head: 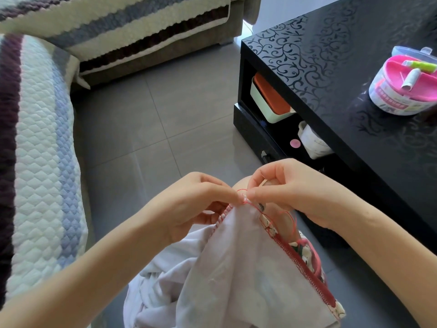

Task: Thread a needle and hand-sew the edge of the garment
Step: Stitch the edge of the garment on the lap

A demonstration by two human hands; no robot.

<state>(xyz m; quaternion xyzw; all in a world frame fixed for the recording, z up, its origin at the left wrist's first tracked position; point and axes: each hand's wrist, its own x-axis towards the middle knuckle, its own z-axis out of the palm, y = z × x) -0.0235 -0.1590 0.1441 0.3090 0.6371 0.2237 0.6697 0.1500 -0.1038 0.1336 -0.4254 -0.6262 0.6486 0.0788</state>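
Draped over the person's lap, the pale garment (236, 268) rises to a peak where both hands meet. Its red overlocked edge (305, 263) runs down from the grip toward the right forearm, and a floral-print layer (305, 250) shows just outside it. A small loop of red thread (281, 215) stands above the pinch, and a longer slack loop hangs just below the right hand against the seam. The likely trouble lies in that slack: pulled through quickly, the loops could twist into a knot or snag on the overlocking, and a hard tug could pucker the thin cloth or slip the thread from the needle's eye. With the fingertips so close together, a pricked finger is also possible. The left hand (196, 204) pinches the fabric edge between thumb and forefinger, its other fingers curled under the cloth. The right hand (290, 192), knuckles up, pinches the thread at the peak, tip to tip with the left. The needle is too small to make out. Well apart, beyond the right hand, a sewing-kit tub (402, 91) sits on the black coffee table (354, 138). A quilted sofa cover (42, 138) lies out past the left arm.
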